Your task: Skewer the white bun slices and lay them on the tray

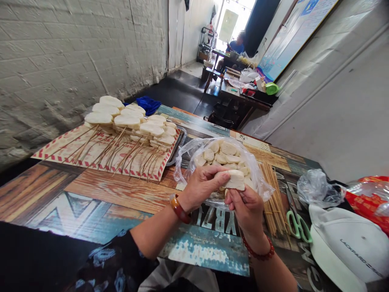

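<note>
A pale, flat slice (236, 179) is held between my two hands, just over the near side of a clear plastic bag (186, 156) full of similar slices (226, 152). My left hand (203, 184) pinches its left end between thumb and fingers. The fingertips of my right hand (247, 205) are pressed together at its lower edge; whether a stick is between them cannot be made out. Stacks of skewered slices (129, 117) lie on printed paper (146, 166) at the left, their sticks pointing toward me. Loose wooden sticks (270, 198) lie right of the bag.
Green-handled scissors (299, 227), a crumpled clear bag (317, 188), a white cap (346, 243) and a red package (370, 198) are at the right. A metal tray (179, 146) edge shows beside the paper, a blue cloth (148, 104) behind. Farther back, a person (235, 46) sits at another table.
</note>
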`<state>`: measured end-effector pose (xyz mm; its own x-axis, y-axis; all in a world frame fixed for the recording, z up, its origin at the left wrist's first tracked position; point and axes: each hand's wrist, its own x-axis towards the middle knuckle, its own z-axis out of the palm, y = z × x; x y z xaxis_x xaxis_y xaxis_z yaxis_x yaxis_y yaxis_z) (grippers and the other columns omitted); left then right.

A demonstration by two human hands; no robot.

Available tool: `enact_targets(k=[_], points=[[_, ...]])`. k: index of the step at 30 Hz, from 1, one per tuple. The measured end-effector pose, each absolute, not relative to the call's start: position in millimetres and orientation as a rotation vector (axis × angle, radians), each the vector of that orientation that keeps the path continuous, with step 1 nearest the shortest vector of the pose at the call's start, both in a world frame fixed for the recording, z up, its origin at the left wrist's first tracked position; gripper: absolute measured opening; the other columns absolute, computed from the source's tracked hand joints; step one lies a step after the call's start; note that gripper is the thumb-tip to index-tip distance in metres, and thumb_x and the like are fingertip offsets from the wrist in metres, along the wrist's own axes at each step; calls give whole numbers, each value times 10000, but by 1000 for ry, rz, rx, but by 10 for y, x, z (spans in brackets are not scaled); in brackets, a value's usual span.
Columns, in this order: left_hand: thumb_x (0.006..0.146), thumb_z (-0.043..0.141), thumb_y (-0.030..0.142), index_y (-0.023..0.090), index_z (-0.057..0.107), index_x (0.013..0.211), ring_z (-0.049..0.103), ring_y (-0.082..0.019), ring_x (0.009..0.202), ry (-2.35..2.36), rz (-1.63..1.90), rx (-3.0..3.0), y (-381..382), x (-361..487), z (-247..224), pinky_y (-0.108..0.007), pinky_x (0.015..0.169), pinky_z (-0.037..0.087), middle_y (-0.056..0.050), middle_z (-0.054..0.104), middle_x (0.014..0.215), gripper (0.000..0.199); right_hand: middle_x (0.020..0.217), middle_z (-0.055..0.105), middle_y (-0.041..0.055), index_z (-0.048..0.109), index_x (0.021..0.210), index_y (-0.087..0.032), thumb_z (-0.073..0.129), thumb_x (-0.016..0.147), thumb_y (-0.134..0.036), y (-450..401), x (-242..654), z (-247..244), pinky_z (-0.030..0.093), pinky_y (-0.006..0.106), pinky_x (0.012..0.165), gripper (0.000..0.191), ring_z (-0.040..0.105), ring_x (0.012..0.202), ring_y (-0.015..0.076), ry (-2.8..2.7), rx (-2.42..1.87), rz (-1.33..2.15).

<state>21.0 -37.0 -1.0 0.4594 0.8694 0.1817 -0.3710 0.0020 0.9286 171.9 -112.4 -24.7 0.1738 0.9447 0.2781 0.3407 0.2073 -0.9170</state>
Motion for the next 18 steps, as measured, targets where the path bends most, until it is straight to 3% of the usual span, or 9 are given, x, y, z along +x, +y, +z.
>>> enact_targets(k=[7,11,18], points=[[813,741,442,173,816,946,586,-129,708,554,1042,1207,-364,206,-12,-228,676,444,-37,729,795,309,596,640,-13,629,707,-195,612,963,-299,-1107,1725,-237,421,210,458,277,535,457,91,-1336,-1288,784],[762,787,467,148,804,897,548,-103,657,587,1085,1058,-310,230,-73,-206,616,414,-25,693,735,347,631,659,-11,703,850,-191,617,950,-310,-1051,1741,-282,444,211,465,177,552,476,97,-1339,-1267,834],[668,863,463,139,789,879,606,-123,710,553,1064,778,-229,237,-54,-211,619,467,-55,719,795,394,569,609,-27,713,854,-180,617,936,-362,-983,1740,-325,401,211,458,221,503,462,95,-1360,-1331,835]])
